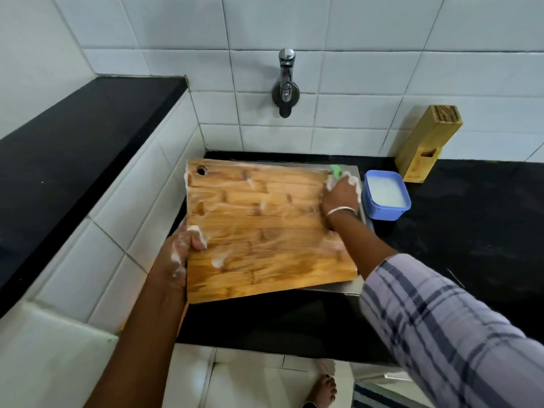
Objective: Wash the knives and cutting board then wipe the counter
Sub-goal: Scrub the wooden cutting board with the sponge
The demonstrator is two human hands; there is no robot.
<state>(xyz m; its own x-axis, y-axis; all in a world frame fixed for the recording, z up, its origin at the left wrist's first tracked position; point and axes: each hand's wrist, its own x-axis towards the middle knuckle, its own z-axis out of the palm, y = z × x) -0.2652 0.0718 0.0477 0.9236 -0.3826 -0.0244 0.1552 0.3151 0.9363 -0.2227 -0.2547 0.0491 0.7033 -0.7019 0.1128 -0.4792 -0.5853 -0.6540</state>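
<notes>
Left hand (179, 251) fingers grip soapy cutting board (265, 228) edge; right hand (338, 195) fingers clutch green scrubber (335, 171).

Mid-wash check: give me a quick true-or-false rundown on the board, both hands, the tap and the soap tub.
1. The cutting board is streaked with suds. True.
2. The left hand lies flat on the counter. False: it grips the board's left edge.
3. The right hand holds a green scrubber at the board's far right corner. True.
4. Water pours from the tap. False: no stream shows.
5. The blue tub stands left of the board. False: it stands to its right.
</notes>
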